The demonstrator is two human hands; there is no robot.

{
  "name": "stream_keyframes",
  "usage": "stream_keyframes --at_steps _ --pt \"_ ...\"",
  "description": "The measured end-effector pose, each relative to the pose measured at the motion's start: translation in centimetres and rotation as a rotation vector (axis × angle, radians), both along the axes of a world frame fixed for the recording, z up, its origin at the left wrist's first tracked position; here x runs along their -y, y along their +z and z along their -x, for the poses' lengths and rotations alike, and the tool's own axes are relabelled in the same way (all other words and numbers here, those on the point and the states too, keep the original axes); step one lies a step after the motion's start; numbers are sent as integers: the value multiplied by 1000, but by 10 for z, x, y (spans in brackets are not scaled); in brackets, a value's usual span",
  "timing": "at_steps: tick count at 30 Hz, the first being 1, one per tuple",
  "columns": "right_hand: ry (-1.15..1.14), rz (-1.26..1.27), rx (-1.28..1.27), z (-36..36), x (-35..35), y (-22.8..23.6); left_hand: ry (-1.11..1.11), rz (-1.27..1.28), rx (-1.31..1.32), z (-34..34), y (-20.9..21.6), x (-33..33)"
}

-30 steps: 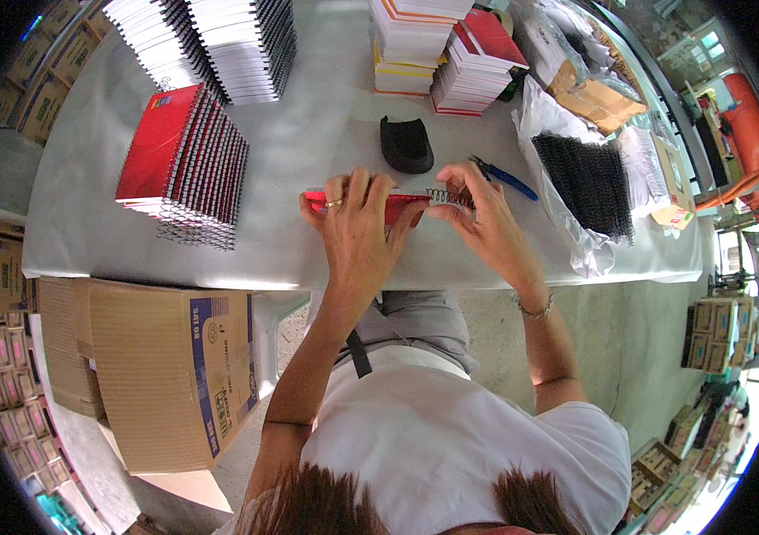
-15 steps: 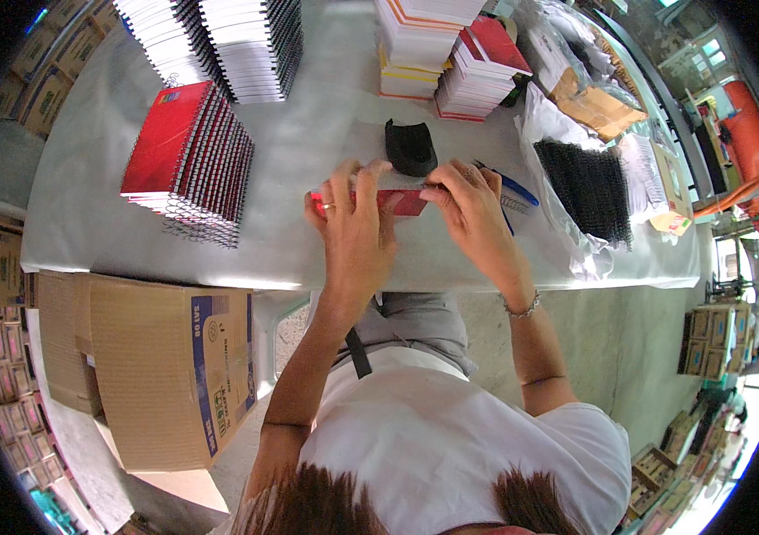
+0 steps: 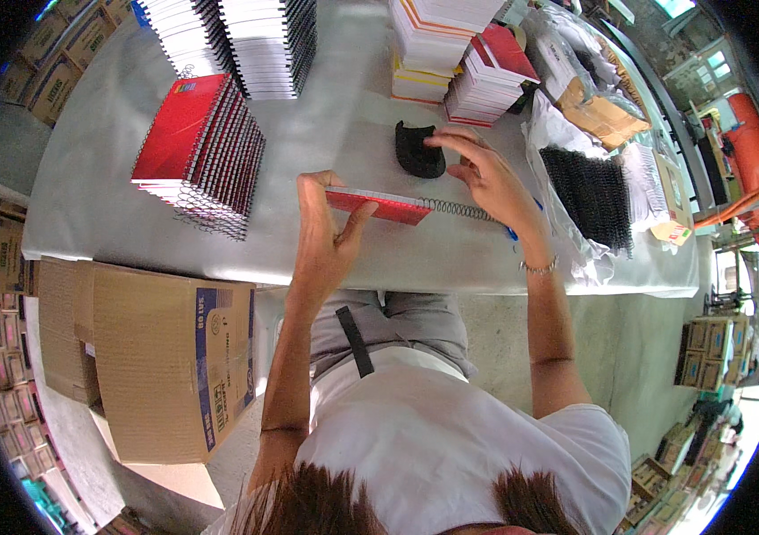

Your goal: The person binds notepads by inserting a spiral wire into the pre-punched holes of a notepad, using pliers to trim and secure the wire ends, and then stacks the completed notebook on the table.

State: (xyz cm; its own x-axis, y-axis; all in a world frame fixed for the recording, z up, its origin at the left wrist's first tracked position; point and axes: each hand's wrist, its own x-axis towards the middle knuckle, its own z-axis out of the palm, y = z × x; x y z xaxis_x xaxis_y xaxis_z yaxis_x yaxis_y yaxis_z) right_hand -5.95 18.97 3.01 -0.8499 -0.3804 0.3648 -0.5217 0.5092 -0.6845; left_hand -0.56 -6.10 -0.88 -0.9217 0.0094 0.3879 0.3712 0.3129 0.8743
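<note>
My left hand (image 3: 326, 234) grips a thin red-covered notebook (image 3: 377, 205) held on edge over the grey table (image 3: 326, 134). A metal spiral wire (image 3: 459, 211) sticks out of the notebook's right end. My right hand (image 3: 484, 176) hovers over that wire with fingers spread, touching or nearly touching it; I cannot tell which. A black curved tool (image 3: 418, 152) lies on the table just behind the notebook.
A fanned stack of red spiral notebooks (image 3: 196, 152) lies at left, white-edged stacks (image 3: 237, 36) behind it. More stacks (image 3: 464, 62) stand at the back. Black spirals (image 3: 593, 196) lie in plastic at right. An open cardboard box (image 3: 143, 357) stands at the lower left.
The notebook has swung from flat across the table to on edge, with more spiral showing at its right end. My right hand has slid right and opened.
</note>
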Motion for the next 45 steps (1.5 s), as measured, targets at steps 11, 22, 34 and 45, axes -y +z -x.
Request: stream_keyframes --at_steps 11,22,34,45 --pt "114 -229 -54 13 -7 -20 12 15 16 7 -16 16" --pt "105 746 620 -16 -35 -30 -13 -73 20 12 -19 15" --pt "232 138 636 -14 -2 16 -107 -113 112 13 -18 18" --pt "144 16 703 -17 -5 18 -156 -106 152 18 -19 20"
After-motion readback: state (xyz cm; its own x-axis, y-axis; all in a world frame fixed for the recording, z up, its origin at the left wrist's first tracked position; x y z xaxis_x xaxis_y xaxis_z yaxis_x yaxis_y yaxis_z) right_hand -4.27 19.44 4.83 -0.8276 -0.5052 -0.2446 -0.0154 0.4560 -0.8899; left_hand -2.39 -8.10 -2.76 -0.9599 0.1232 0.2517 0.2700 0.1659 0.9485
